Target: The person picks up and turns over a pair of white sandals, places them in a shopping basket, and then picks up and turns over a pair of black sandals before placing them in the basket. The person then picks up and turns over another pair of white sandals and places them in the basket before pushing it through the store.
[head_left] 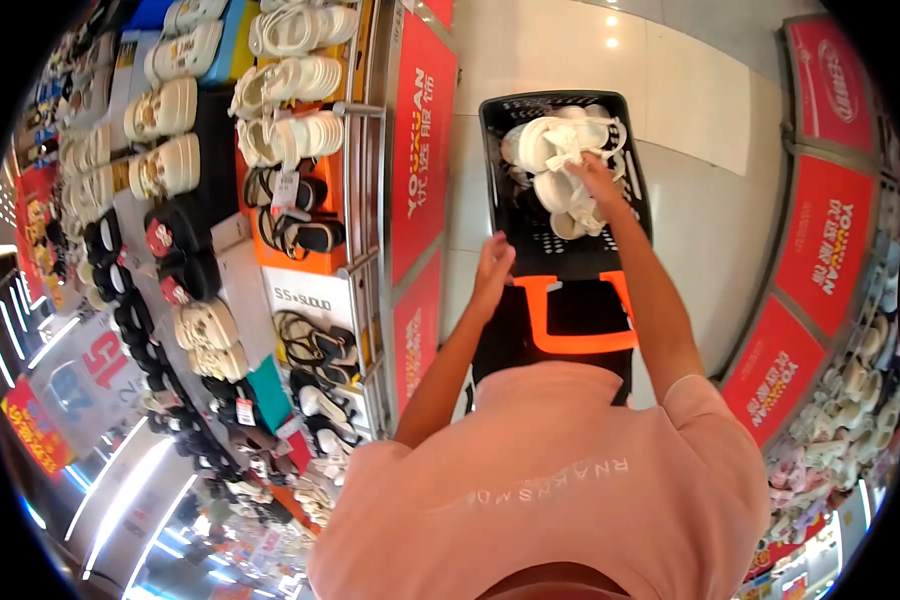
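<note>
Basket: the landmark, black and perforated, sat in front of the person.
White sandals: lay heaped inside the basket, bow uppermost.
Right hand: reached over the basket's right side, fingers partly curled at the bow; wide-lens blur left it unclear whether they gripped or merely touched.
Left hand: hung loosely open by the basket's near-left corner, holding nothing.
Orange handle: lay on the basket's near side, with neither hand on it.
Good grip: a sole or broad strap offered firmer purchase than the bow, which looked likely to crease.
Steadying: the left hand was well placed to brace the basket's rim.
Risk: the overlapping straps could snag, so gentle, separate handling suited them.
</note>
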Motion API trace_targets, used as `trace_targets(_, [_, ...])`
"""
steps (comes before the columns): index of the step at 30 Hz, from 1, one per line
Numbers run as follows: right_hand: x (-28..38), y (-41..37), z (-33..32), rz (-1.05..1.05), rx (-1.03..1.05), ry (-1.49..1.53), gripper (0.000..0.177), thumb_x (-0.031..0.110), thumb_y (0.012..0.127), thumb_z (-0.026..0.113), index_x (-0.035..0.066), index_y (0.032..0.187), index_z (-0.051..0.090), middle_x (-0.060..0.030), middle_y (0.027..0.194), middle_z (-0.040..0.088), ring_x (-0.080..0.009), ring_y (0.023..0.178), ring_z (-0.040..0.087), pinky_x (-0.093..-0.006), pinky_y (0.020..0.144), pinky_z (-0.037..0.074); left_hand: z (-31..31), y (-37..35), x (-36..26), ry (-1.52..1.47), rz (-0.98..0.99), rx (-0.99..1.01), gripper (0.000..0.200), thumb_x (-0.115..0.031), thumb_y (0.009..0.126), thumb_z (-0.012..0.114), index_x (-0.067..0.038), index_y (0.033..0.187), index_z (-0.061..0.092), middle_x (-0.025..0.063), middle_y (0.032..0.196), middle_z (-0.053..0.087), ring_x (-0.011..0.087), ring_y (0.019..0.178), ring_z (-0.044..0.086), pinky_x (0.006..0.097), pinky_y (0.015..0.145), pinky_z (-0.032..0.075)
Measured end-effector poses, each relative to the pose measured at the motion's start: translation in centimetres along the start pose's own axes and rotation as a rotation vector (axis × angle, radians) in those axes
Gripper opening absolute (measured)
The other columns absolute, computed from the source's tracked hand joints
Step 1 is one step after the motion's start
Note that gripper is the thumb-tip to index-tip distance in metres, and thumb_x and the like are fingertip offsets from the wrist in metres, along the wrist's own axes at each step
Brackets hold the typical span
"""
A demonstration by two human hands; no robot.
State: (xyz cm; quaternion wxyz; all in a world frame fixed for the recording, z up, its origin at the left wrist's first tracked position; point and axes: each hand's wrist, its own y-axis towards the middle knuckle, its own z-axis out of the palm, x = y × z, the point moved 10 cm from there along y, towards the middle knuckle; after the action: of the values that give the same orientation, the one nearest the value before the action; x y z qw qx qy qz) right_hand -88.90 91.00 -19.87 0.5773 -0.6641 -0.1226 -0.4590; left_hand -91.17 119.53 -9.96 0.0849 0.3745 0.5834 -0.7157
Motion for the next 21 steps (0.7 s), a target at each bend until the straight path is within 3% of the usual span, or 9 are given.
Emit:
trace_targets(1, [-0.8,-1.1,0.8,-0.046,0.015,-0.003,0.043,0.031,0.087,0.072,0.004,0.119,0.061,-0.0029,0.105,0.065,-0.0129,0.093,0.06,-0.0307,0.082,0.049,0.2,0.5,-1.6,0.048,0.042,-0.054,0.059,-0.046,0.097,0.055,-0.017,0.144,0.034,0.0081,0.135,0.049,0.0193,0.117,0.05,0.0353,0.087,0.045])
trace_targets(5, [4.5,-12.1,7.2,-0.03,0.021,-0.088,0.037,0.029,0.087,0.073,0.003,0.112,0.065,-0.0025,0.1,0.065,-0.0114,0.088,0.056,-0.029,0.078,0.047,1.0,1.5,-8.1,-0.144,0.259,-0.235,0.074,-0.049,0.095,0.057,-0.007,0.148,0.025,0.0155,0.139,0.045,0.0268,0.123,0.046,0.0366,0.098,0.041])
trace_targets(6, [5.7,-14.2,8.7,-0.041,0.02,-0.071,0.035,0.027,0.088,0.072,0.002,0.111,0.065,-0.0022,0.099,0.065,-0.0105,0.088,0.056,-0.0276,0.077,0.047,0.5,0.8,-8.6,-0.049,0.317,-0.349,0.078,-0.051,0.094,0.057,-0.003,0.147,0.025,0.0177,0.136,0.048,0.027,0.122,0.048,0.0368,0.099,0.041])
trace_targets(7, [6.4,-15.9,10.0,-0.028,0.02,0.03,0.033,0.024,0.09,0.07,0.001,0.112,0.064,-0.0017,0.099,0.065,-0.0096,0.088,0.056,-0.0261,0.077,0.046,-0.6,-1.0,-9.5,0.081,0.329,-0.508,0.069,-0.045,0.095,0.057,-0.002,0.142,0.033,0.0252,0.123,0.06,0.0378,0.115,0.058,0.0413,0.096,0.044])
trace_targets(10, [5.9,-18.6,12.4,-0.083,0.041,0.042,0.034,0.024,0.091,0.068,-0.001,0.114,0.062,-0.0041,0.101,0.065,-0.0105,0.09,0.056,-0.0268,0.078,0.047,-2.8,-4.7,-11.1,0.305,0.362,-0.612,0.059,-0.046,0.096,0.052,-0.004,0.136,0.04,0.0252,0.11,0.065,0.0433,0.103,0.062,0.0464,0.087,0.048])
trace_targets(14, [8.7,-22.4,15.0,-0.304,0.104,-0.186,0.039,0.026,0.091,0.067,-0.002,0.117,0.059,-0.007,0.1,0.064,-0.0123,0.09,0.057,-0.0266,0.079,0.047,-5.5,-7.5,-11.2,0.059,0.571,-0.643,0.046,-0.038,0.096,0.058,0.002,0.118,0.054,0.0207,0.096,0.069,0.0331,0.088,0.068,0.0396,0.076,0.05])
trace_targets(17, [11.4,-25.7,16.4,-0.297,0.245,-0.223,0.043,0.027,0.09,0.067,-0.001,0.121,0.056,-0.0088,0.102,0.064,-0.0127,0.094,0.058,-0.0283,0.082,0.047,-7.1,-11.6,-13.1,0.036,0.753,-0.71,0.043,-0.034,0.097,0.06,0.003,0.116,0.054,0.0188,0.092,0.069,0.0284,0.085,0.068,0.0387,0.075,0.051])
trace_targets(18, [13.2,-28.1,16.8,-0.155,0.337,-0.234,0.052,0.027,0.09,0.068,0.0,0.132,0.05,-0.0106,0.106,0.063,-0.0133,0.098,0.059,-0.0293,0.084,0.048,-7.4,-13.9,-14.0,0.074,0.714,-0.747,0.039,-0.031,0.096,0.061,0.004,0.115,0.054,0.0167,0.091,0.069,0.0244,0.082,0.067,0.0369,0.073,0.051])
trace_targets(21, [15.2,-33.3,17.1,-0.177,0.689,-0.193,0.059,0.028,0.092,0.066,0.003,0.141,0.043,-0.0123,0.108,0.064,-0.0146,0.1,0.061,-0.0295,0.084,0.049,-8.3,-20.2,-16.0,0.099,0.814,-0.802,0.037,-0.029,0.097,0.061,0.004,0.113,0.054,0.0153,0.091,0.069,0.0229,0.082,0.067,0.0346,0.072,0.05])
